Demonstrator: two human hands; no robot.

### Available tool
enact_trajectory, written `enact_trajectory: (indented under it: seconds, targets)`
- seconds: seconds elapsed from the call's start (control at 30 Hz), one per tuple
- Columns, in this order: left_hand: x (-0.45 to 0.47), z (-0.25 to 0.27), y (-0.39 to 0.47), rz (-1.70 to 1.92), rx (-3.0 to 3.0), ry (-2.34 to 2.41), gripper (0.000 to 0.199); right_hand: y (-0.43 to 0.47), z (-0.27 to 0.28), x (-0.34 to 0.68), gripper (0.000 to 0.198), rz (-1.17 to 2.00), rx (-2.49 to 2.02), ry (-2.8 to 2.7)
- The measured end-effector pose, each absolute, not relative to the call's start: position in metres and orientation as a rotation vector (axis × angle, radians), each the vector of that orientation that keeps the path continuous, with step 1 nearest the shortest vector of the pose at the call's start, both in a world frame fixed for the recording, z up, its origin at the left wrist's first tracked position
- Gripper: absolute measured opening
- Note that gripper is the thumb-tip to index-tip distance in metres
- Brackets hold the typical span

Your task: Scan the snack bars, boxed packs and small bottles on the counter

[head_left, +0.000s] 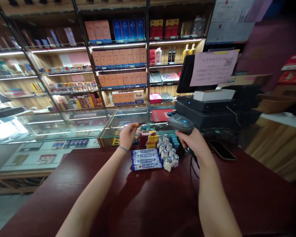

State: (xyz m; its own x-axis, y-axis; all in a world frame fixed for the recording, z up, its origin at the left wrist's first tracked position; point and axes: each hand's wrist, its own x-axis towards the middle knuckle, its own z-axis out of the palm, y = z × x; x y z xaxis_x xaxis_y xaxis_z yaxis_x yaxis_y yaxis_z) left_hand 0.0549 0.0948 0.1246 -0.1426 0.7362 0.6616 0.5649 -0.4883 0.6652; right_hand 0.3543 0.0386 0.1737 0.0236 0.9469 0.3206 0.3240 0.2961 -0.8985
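While the right hand (194, 141) is wrapped around the grip of a dark barcode scanner (180, 123) with a small blue light on top, the left hand (128, 135) pinches a thin item (138, 124) seen nearly edge-on, its kind too small to tell. The scanner is raised above the far edge of the dark red table (143, 207), right of centre, and the thin item is held to its left, at about the same depth. Just below and between the hands stand small stacked packets (148, 139) in red and yellow, and on their near side lies a row of blue and white wrapped bars (147, 159). Right of the bars are clear jars with silvery lids (168, 163), set close together, with blue-green packets (174, 141) at their far right. A cable (192, 169) loops below the right hand, and farther right a phone (222, 150) lies flat on the table. Beyond it, on the far right, a monitor (185, 75) carries a pink printed sheet (214, 68). A glass display counter (81, 126) stretches far left, and behind it lit shelves hold rows of orange boxes (119, 58) and, higher up, blue boxes (129, 30)
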Motion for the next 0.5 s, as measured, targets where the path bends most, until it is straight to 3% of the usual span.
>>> enact_trajectory:
  seconds: [0.2,0.5]
  targets:
    - [0.111,0.117,0.102,1.034,2.539,1.746,0.027,0.035,0.177,0.37,0.025,0.796,-1.243,-1.441]
    - [0.136,0.094,0.118,0.795,2.69,1.706,0.036,0.027,0.185,0.375,0.03,0.776,-1.181,-1.353]
